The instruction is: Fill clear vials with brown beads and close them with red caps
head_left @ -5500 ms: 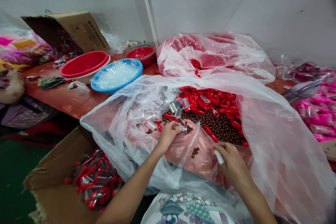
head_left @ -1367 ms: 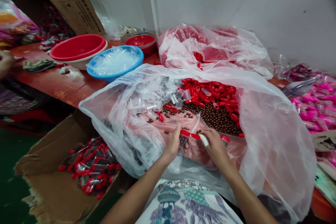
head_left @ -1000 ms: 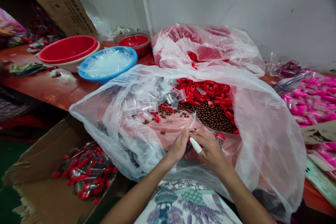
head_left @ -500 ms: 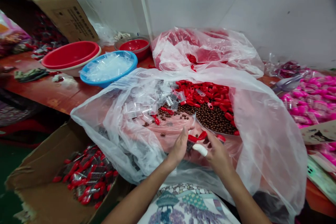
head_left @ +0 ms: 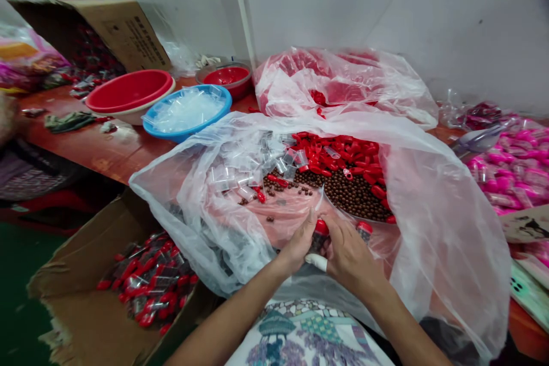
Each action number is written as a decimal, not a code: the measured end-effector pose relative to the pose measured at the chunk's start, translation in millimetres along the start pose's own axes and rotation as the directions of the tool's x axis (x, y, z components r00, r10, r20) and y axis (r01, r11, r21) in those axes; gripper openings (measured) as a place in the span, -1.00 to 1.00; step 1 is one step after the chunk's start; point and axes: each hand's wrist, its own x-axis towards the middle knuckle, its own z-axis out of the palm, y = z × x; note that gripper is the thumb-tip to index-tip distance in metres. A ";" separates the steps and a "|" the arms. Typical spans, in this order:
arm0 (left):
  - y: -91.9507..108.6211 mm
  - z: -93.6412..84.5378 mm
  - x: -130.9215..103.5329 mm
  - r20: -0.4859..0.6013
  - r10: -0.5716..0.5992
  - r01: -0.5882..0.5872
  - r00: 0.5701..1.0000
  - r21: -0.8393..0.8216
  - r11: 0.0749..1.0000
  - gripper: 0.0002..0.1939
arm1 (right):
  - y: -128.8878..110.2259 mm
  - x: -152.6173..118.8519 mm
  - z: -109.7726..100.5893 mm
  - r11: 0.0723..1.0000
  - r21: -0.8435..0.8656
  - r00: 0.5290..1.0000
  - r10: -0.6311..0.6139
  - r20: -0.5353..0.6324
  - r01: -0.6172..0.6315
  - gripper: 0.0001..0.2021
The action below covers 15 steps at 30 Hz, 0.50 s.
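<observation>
My left hand [head_left: 299,245] is closed round a small clear container with a red cap [head_left: 319,230], dark inside. My right hand [head_left: 349,251] presses against the same container from the other side, one finger wrapped in a white covering [head_left: 316,262]. Just past the right fingers is another red-topped clear container [head_left: 364,230]; whether that hand touches it I cannot tell. Ahead of both hands lie brown beads [head_left: 355,197], red plastic pieces [head_left: 338,151] and clear plastic tubes [head_left: 231,174], all on a spread translucent plastic bag [head_left: 441,240].
To the lower left, a cardboard box [head_left: 68,274] holds several red-capped containers [head_left: 150,280]. A blue basin [head_left: 148,130] of clear pieces and a red basin [head_left: 128,91] stand at back left. Pink containers [head_left: 510,171] are heaped at right, near a phone [head_left: 529,291].
My hands have drawn together; the right fingers, spread wider before, now close round the red-capped container, which stands more upright. The view has shifted slightly to the left.
</observation>
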 end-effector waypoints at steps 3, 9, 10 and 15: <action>-0.8 -0.3 -0.5 0.013 0.011 -0.011 1.000 -0.018 1.000 -0.44 | 1.6 2.9 -3.4 0.998 -0.042 0.998 -0.054 0.026 0.055 -0.40; -11.3 1.3 -4.7 0.061 -0.001 0.003 0.998 -0.041 0.999 -0.55 | 3.7 2.5 -2.6 0.986 -0.011 0.985 -0.169 0.022 0.169 -0.49; -12.8 1.4 -5.3 0.067 0.011 -0.009 0.998 -0.022 1.000 -0.54 | 4.2 1.8 -1.3 0.985 -0.009 0.985 -0.171 0.021 0.172 -0.49; 5.2 -16.1 -3.2 0.111 0.283 -0.303 0.953 0.425 0.853 -0.55 | 27.0 -12.2 1.3 0.996 -0.005 0.994 -0.090 0.054 0.091 -0.47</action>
